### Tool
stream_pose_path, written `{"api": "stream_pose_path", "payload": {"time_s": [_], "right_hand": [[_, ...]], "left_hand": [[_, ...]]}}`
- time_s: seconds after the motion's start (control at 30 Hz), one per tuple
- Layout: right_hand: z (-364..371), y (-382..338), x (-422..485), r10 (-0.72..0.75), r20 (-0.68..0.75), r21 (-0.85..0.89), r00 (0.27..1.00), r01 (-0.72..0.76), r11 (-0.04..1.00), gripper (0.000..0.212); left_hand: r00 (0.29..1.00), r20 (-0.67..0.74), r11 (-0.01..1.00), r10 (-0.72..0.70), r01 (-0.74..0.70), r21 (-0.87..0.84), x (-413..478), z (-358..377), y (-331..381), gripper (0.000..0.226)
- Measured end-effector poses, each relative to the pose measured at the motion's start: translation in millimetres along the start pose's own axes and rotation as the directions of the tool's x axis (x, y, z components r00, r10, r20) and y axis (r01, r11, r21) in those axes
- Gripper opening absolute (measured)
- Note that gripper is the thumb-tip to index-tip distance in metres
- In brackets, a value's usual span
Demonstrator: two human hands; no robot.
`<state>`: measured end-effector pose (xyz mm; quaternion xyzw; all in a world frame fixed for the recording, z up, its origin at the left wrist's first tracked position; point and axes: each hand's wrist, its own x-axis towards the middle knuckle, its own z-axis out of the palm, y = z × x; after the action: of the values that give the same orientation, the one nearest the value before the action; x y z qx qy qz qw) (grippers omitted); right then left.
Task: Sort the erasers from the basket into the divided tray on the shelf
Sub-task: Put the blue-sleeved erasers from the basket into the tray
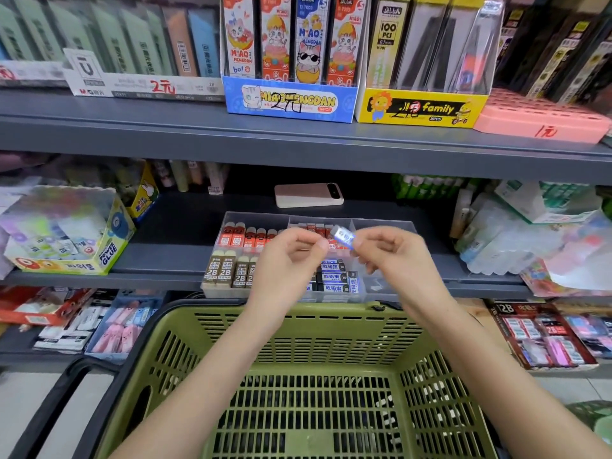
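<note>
Inspection at hand level: I hold one blue-sleeved eraser [344, 238] in the air above the clear divided tray [384, 223], which sits at the front edge of the grey shelf [172, 260]. My right hand [394, 260] has thumb and forefinger clamped on the eraser's right end, the other fingers curled loosely behind. My left hand [284, 263] is curled, its fingertips [323, 243] drawn together at the eraser's left end. Motion blur prevents a finding on whether they grip it or only touch it. The eraser's long axis runs across me, hand to hand, with the left end tilted slightly up and away. The controlling relation is that the matching blue-labelled erasers [334, 276] lie in the tray's front middle compartment, directly below the held piece and a little toward me, with their long axes also running left to right. In my judgement the piece needs little turning, only levelling and lowering, and the right hand, having the sure hold, is the better placed to carry it down. The red erasers [238, 238] occupy the back left compartment and the brown 2B erasers [225, 271] the front left, both well left of the drop line. The green basket [318, 342] stands beneath my forearms, and I cannot make out any erasers inside it.
</note>
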<state>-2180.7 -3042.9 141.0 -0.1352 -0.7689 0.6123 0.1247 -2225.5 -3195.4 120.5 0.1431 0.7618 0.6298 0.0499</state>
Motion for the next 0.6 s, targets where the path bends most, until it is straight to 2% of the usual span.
{"api": "stream_pose_path", "payload": {"time_s": [0.03, 0.07, 0.1, 0.17, 0.23, 0.33, 0.5, 0.6], "right_hand": [[-4, 1, 7, 0.012, -0.043, -0.05, 0.999, -0.014, 0.999, 0.008], [-7, 3, 15, 0.024, -0.066, -0.121, 0.998, -0.032, 0.992, 0.01], [-9, 5, 22, 0.038, -0.065, -0.206, 0.997, -0.051, 0.977, 0.012], [-11, 8, 32, 0.052, -0.031, -0.38, 0.998, -0.06, 0.923, 0.011], [-7, 10, 39, 0.04, -0.004, -0.494, 0.999, -0.037, 0.869, 0.013], [3, 11, 44, 0.018, 0.003, -0.592, 1.0, -0.013, 0.806, 0.014], [10, 18, 43, 0.011, -0.084, -0.646, 0.996, -0.063, 0.76, 0.019], [13, 22, 42, 0.001, -0.057, -0.687, 0.998, -0.039, 0.726, 0.021]], "left_hand": [[0.987, 0.011, 0.935, 0.161, -0.156, 0.318, -1, 0, -6, 0.016], [0.951, 0.073, 0.79, 0.3, -0.29, 0.54, -2, 0, -12, 0.023], [0.914, 0.163, 0.657, 0.371, -0.382, 0.65, -3, 1, -18, 0.029], [0.865, 0.303, 0.501, 0.4, -0.483, 0.718, -8, 2, -28, 0.038], [0.852, 0.381, 0.417, 0.358, -0.511, 0.751, -12, 3, -36, 0.046], [0.846, 0.423, 0.341, 0.324, -0.522, 0.782, -15, 3, -46, 0.053], [0.831, 0.429, 0.313, 0.354, -0.538, 0.783, -16, 3, -52, 0.05], [0.816, 0.433, 0.303, 0.382, -0.554, 0.776, -17, 1, -54, 0.049]]}}
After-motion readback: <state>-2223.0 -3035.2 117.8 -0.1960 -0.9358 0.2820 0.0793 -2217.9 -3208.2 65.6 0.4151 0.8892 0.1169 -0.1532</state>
